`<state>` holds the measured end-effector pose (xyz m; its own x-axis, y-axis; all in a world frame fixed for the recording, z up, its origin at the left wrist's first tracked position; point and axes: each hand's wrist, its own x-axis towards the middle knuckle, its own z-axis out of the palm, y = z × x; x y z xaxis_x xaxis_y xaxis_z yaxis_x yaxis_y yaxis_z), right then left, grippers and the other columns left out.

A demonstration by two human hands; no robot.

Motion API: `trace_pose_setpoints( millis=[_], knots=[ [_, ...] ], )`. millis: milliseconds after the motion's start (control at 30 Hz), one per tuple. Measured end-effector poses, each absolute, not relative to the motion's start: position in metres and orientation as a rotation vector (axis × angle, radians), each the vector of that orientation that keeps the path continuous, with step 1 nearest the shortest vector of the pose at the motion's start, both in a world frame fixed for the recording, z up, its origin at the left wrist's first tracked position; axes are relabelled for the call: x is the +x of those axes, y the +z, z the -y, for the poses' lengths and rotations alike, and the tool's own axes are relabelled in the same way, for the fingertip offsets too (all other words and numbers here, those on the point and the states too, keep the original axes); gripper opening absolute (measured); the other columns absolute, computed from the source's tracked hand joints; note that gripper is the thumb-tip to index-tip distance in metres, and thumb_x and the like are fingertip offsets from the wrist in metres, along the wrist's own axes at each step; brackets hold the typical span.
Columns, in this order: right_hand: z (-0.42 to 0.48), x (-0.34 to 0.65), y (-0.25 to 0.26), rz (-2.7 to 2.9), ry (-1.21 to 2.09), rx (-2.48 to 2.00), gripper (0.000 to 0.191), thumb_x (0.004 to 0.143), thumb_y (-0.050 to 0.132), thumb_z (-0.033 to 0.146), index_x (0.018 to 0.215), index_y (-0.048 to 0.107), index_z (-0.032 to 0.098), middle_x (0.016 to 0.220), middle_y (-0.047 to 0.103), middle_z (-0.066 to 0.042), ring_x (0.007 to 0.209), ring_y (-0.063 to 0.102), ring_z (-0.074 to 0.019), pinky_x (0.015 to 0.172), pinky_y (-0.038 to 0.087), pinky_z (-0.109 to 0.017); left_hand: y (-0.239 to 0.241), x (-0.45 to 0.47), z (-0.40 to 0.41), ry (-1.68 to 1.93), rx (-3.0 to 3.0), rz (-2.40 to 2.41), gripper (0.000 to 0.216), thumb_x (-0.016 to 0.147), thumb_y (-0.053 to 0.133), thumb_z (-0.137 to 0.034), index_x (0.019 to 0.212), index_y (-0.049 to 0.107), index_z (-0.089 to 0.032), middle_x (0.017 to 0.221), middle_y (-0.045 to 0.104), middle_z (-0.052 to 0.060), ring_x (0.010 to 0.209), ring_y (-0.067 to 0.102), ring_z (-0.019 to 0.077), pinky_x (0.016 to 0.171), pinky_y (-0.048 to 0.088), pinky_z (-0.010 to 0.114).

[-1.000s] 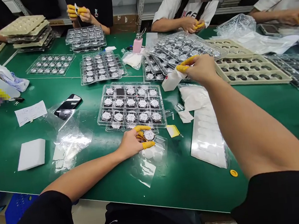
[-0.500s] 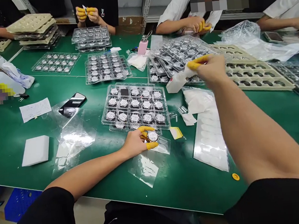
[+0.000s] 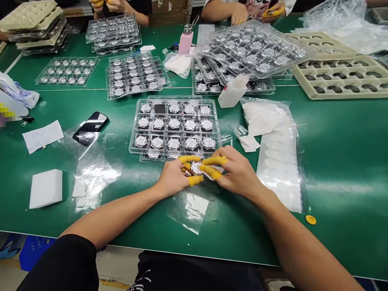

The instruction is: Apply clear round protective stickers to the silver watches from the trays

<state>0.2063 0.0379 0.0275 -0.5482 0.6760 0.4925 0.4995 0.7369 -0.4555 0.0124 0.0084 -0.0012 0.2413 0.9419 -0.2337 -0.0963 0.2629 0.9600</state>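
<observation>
**Q:** Where is the part?
**A:** Over the near table (image 3: 338, 160). Your left hand (image 3: 173, 178) pinches the round watch part (image 3: 196, 168) between capped fingertips. Your right hand (image 3: 239, 174) closes its grip on the part's right side, forearms angled inward.

**Q:** Progress?
**A:** Just beyond, the clear tray (image 3: 175, 126) looks nearly full; one far-row slot shows empty.

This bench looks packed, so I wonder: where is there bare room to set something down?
Widest bare green mat: right of the white pad sheet, below the beige tray. Smaller patch: between paper note and white block. Crowded: around the watch case and the clear tray behind it.
</observation>
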Motion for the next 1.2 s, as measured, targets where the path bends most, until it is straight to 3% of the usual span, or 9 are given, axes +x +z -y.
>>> trace_pose_setpoints(
  millis=[400, 867, 967, 1067, 1133, 1200],
  knots=[
    [-0.036, 0.209, 0.021, 2.17, 0.304, -0.762, 0.009, 0.09, 0.068, 0.017, 0.097, 0.071, 0.022, 0.082, 0.06, -0.005, 0.073, 0.055, -0.018, 0.062, 0.043, -0.034, 0.002, 0.012, -0.007, 0.876, 1.06, -1.078, 0.065, 0.058, 0.086, -0.014, 0.121, 0.071, -0.014, 0.08, 0.069, 0.0, 0.065, 0.061, 0.0075, 0.063, 0.051, 0.019],
    [-0.038, 0.208, 0.015, 2.107, 0.425, -0.858, 0.008, 0.092, 0.068, 0.029, 0.093, 0.074, 0.024, 0.079, 0.061, -0.004, 0.07, 0.057, -0.0173, 0.061, 0.045, -0.034, 0.002, 0.012, -0.005, 0.894, 1.068, -1.085, 0.062, 0.059, 0.088, -0.015, 0.119, 0.072, -0.014, 0.079, 0.072, 0.001, 0.067, 0.066, 0.0101, 0.066, 0.056, 0.021],
    [-0.053, 0.238, 0.016, 1.943, 0.248, -1.248, 0.019, 0.093, 0.067, 0.042, 0.092, 0.076, 0.024, 0.081, 0.062, -0.007, 0.077, 0.058, -0.0211, 0.07, 0.047, -0.039, 0.0, 0.012, -0.004, 0.925, 1.098, -1.085, 0.065, 0.061, 0.089, -0.019, 0.123, 0.071, -0.015, 0.082, 0.075, 0.003, 0.072, 0.071, 0.0134, 0.072, 0.062, 0.026],
    [-0.06, 0.271, 0.025, 1.821, 0.085, -1.49, 0.032, 0.09, 0.067, 0.053, 0.102, 0.076, 0.024, 0.102, 0.065, -0.014, 0.101, 0.057, -0.0311, 0.09, 0.044, -0.05, -0.002, 0.011, -0.001, 0.984, 1.248, -1.089, 0.061, 0.067, 0.088, -0.024, 0.125, 0.071, -0.017, 0.085, 0.077, 0.003, 0.079, 0.075, 0.0148, 0.084, 0.065, 0.03],
    [-0.056, 0.278, 0.032, 1.893, 0.207, -1.451, 0.039, 0.09, 0.065, 0.056, 0.113, 0.073, 0.025, 0.114, 0.066, -0.014, 0.111, 0.054, -0.0341, 0.094, 0.042, -0.054, -0.004, 0.01, 0.002, 1.034, 1.431, -1.074, 0.056, 0.07, 0.086, -0.027, 0.124, 0.072, -0.018, 0.09, 0.078, 0.003, 0.082, 0.076, 0.0152, 0.09, 0.065, 0.031],
    [-0.046, 0.272, 0.038, 2.082, 0.466, -1.337, 0.038, 0.091, 0.064, 0.054, 0.117, 0.071, 0.028, 0.114, 0.068, -0.011, 0.11, 0.055, -0.0326, 0.094, 0.043, -0.052, -0.005, 0.01, 0.004, 1.081, 1.6, -1.027, 0.049, 0.075, 0.083, -0.027, 0.122, 0.073, -0.019, 0.099, 0.08, 0.004, 0.086, 0.077, 0.0155, 0.09, 0.065, 0.03]
  ],
)
